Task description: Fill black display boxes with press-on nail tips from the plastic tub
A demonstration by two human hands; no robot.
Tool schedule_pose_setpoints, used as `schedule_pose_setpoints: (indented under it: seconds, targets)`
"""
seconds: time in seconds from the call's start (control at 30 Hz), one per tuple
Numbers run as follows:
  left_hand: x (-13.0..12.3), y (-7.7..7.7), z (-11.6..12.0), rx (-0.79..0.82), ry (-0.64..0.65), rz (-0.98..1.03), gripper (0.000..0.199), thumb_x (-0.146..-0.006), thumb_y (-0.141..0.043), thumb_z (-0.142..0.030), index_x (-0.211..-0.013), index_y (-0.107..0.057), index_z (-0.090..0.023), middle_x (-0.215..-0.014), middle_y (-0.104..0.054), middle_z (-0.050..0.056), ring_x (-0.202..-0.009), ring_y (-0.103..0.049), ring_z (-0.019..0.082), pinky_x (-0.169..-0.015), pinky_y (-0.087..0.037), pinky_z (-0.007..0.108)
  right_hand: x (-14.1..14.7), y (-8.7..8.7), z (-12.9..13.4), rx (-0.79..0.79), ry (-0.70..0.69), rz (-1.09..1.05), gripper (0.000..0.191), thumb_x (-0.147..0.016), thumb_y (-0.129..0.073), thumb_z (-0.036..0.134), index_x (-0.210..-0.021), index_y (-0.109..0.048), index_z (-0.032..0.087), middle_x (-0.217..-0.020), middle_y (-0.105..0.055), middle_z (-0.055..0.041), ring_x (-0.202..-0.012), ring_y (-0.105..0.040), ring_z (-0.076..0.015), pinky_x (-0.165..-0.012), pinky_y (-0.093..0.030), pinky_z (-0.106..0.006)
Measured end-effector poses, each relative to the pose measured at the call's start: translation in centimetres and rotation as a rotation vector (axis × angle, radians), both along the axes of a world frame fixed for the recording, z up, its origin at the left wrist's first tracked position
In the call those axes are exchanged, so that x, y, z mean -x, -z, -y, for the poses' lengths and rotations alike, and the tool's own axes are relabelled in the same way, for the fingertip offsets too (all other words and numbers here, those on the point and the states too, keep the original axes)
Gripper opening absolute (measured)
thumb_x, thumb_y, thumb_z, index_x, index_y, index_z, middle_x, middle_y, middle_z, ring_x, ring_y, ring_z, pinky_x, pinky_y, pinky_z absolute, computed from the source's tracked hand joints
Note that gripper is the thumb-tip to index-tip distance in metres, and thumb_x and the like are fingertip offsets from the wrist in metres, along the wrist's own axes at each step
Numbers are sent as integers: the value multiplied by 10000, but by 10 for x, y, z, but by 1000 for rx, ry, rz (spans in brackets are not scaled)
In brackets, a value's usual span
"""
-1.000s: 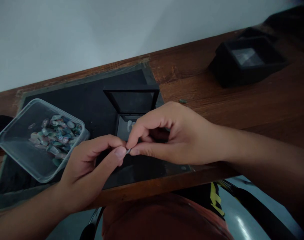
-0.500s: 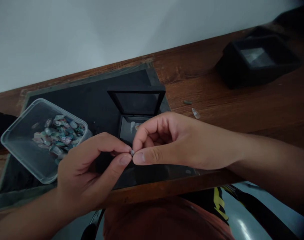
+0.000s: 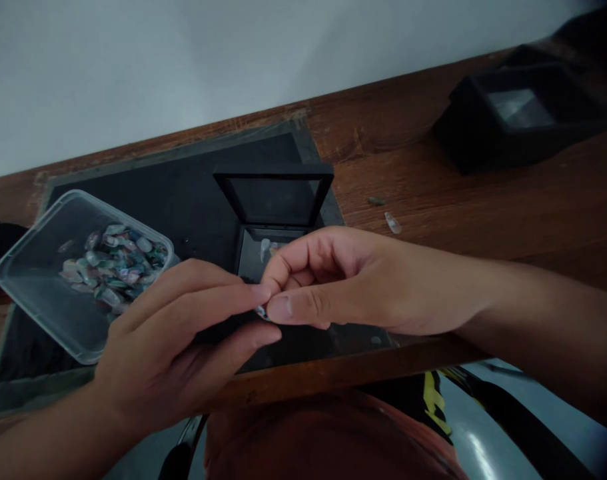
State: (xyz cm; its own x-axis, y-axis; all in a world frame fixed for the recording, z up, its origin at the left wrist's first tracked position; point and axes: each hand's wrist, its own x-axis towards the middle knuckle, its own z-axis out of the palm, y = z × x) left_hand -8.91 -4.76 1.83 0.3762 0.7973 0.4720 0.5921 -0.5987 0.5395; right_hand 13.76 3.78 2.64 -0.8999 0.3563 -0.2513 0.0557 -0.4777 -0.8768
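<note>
Thumb and forefinger of my right hand (image 3: 328,287) pinch a small polished stone (image 3: 262,312), of which only a shiny edge shows. My left hand (image 3: 178,333) meets it from the other side: its forefinger touches the right fingertips by the stone, while its thumb lies apart below. Just behind the hands stands a black display box (image 3: 273,170), its windowed lid tilted up. Pale stones (image 3: 266,249) lie inside the box, partly hidden by my right hand. A clear plastic tub (image 3: 38,267) with several mixed tumbled stones (image 3: 120,263) is beside my left hand.
A dark mat (image 3: 183,200) lies under the box and tub on the wooden table (image 3: 393,153). Two loose stones, one green (image 3: 376,201) and one clear (image 3: 393,223), lie right of the box. More black boxes (image 3: 513,120) stand at the far right, near the wall.
My left thumb has come away from the stone and its forefinger has shifted over toward the right fingertips. The right hand keeps its pinch. The view has shifted slightly.
</note>
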Motion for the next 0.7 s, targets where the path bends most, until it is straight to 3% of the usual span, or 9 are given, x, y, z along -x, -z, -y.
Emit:
schedule_pose_setpoints:
  seconds: [0.17,0.4,0.57,0.7]
  targets:
    - [3,-1,2,-27,-2,-24,272,-914,-835,-176,-1136,-685,-228,-1037,-782,-28,-911,-759,85,-866,-635,181,2,1,2,51,-13,-80,114,-936,-782,146,-883,-681,152,-731,-567,84,-644,-459,-33,-562,-335,-192]
    - [0,-1,3,23,1,-2,260,-908,-822,-163,-1124,-692,-224,-1019,-796,-24,-911,-778,100,-841,-656,201,3,0,4,46,-20,-87,138,-1037,-633,145,-901,-654,149,-759,-557,69,-632,-427,-33,-548,-320,-193]
    - [1,-3,3,-21,-27,-86,213,-952,-768,-187,-1144,-696,-247,-1028,-815,-16,-917,-785,124,-884,-674,263,1,0,4,58,-29,-31,87,-1015,-698,213,-961,-658,158,-743,-531,76,-615,-408,-37,-539,-317,-187]
    - [2,-8,0,-146,5,-177,207,-974,-743,-172,-1164,-690,-238,-995,-829,-13,-874,-772,110,-876,-647,233,-2,-1,4,41,-25,13,178,-946,-805,271,-1003,-665,178,-674,-473,100,-582,-347,-48,-496,-243,-199]
